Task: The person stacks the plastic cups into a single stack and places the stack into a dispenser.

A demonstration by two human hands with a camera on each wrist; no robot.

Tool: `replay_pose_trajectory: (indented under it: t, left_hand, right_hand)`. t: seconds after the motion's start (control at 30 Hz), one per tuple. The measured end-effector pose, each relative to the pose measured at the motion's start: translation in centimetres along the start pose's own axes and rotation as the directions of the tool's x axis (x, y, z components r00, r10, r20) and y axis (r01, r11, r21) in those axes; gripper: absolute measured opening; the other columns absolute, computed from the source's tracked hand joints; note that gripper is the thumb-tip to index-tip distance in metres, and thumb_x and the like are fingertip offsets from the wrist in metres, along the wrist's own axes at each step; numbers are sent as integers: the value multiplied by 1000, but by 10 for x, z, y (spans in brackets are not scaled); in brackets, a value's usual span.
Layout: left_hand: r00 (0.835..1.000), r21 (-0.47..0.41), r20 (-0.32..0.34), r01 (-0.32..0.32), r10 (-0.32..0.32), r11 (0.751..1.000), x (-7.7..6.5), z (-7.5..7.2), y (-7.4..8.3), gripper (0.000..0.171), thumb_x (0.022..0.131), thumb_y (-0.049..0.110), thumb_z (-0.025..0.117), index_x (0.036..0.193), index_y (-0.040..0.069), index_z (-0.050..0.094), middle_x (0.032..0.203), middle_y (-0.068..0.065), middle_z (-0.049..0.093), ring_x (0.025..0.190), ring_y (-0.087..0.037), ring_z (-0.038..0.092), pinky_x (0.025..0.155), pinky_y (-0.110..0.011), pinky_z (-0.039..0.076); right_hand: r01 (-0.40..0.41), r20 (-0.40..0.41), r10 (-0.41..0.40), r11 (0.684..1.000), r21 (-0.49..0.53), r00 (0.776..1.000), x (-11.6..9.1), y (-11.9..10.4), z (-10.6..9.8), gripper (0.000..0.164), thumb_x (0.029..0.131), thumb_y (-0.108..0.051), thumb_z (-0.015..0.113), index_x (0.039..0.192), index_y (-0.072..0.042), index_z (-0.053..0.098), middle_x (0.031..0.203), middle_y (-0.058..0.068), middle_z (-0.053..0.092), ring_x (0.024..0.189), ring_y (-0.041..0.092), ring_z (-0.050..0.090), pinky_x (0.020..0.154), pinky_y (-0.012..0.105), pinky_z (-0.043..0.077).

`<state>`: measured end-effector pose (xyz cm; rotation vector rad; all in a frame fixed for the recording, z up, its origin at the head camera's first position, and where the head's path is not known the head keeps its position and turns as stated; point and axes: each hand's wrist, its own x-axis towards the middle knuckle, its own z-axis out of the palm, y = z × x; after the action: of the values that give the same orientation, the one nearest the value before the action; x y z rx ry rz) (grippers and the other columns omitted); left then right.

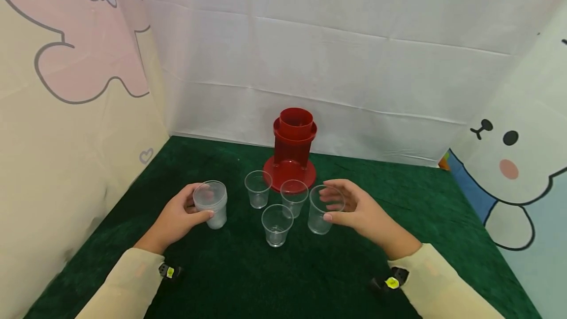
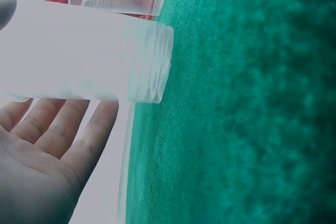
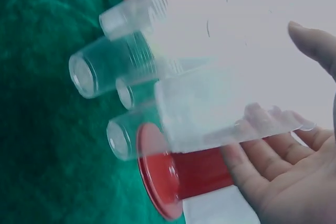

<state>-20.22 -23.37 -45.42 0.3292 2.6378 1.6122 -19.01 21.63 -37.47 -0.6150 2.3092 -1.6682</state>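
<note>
Lower centre stands a clear cup (image 1: 276, 228). At left, the left hand (image 1: 177, 218) loosely grips a cup stack (image 1: 218, 213); right of centre, the right hand (image 1: 361, 210) half-encircles a single cup (image 1: 318, 219). Grasping it seems the step; next calls for light pressure. Mid-frame, farther back: a red stand (image 1: 293, 150).

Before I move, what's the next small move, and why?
I'd probably ease the right hand closed around the clear plastic cup beside it: in the right-wrist view its fingers lie alongside the cup while its thumb stands apart, so the grip looks loose. Go gently, since in the head view a neighbouring cup shows its rim very close.
</note>
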Motion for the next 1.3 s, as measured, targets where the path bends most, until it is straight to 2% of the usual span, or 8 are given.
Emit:
replay_pose_trajectory:
  t: [0.2, 0.43, 0.77, 0.87, 1.07, 1.3]
  left_hand:
    - [1000, 5, -3, 5, -5, 1000, 0, -1, 0, 68, 94, 26, 78, 149, 11, 43, 138, -17, 55, 119, -35, 60, 97, -50, 55]
    - [1000, -4, -3, 5, -5, 1000, -1, 0, -1, 67, 94, 24, 78, 149, 11, 43, 138, -17, 55, 118, -36, 60, 96, -52, 55]
    - [1000, -15, -2, -8, 8, 1000, 0, 3, -1, 67, 93, 24, 79, 148, 12, 44, 136, -16, 55, 116, -35, 62, 94, -46, 57]
    - [1000, -9, -4, -10, 10, 1000, 0, 2, -1, 66, 93, 24, 79, 148, 12, 45, 136, -16, 56, 115, -34, 62, 94, -44, 57]
    - [1000, -12, 0, -12, 12, 1000, -1, -1, -2, 65, 93, 25, 79, 147, 13, 46, 136, -15, 56, 116, -34, 62, 94, -46, 57]
    - [1000, 10, 4, -20, 20, 1000, 2, -1, 0, 64, 93, 26, 79, 147, 12, 47, 134, -15, 58, 116, -34, 63, 94, -46, 57]
  right_hand:
    - [31, 67, -39, 991, 127, 997, 9, -16, 8, 65, 93, -9, 76, 149, -6, 42, 147, 19, 51, 134, 36, 51, 107, 47, 48]
    - [58, 94, -74, 985, 163, 993, 26, -30, 19, 64, 93, -9, 75, 149, -8, 44, 146, 16, 53, 133, 36, 51, 104, 48, 50]
    - [39, 146, -54, 994, 102, 988, 49, -49, 48, 63, 92, -10, 78, 146, -11, 46, 143, 17, 56, 131, 29, 55, 107, 47, 48]
    - [53, 154, -65, 995, 82, 986, 59, -57, 59, 64, 91, -12, 80, 146, -11, 48, 142, 13, 58, 129, 25, 57, 106, 44, 49]
    - [65, 154, -68, 998, 29, 986, 81, -72, 80, 64, 88, -20, 84, 143, -19, 51, 135, 0, 63, 125, 17, 59, 101, 39, 52]
    - [76, 140, -75, 997, 3, 987, 106, -79, 99, 68, 87, -27, 85, 145, -19, 50, 136, -1, 63, 123, 12, 59, 101, 35, 52]
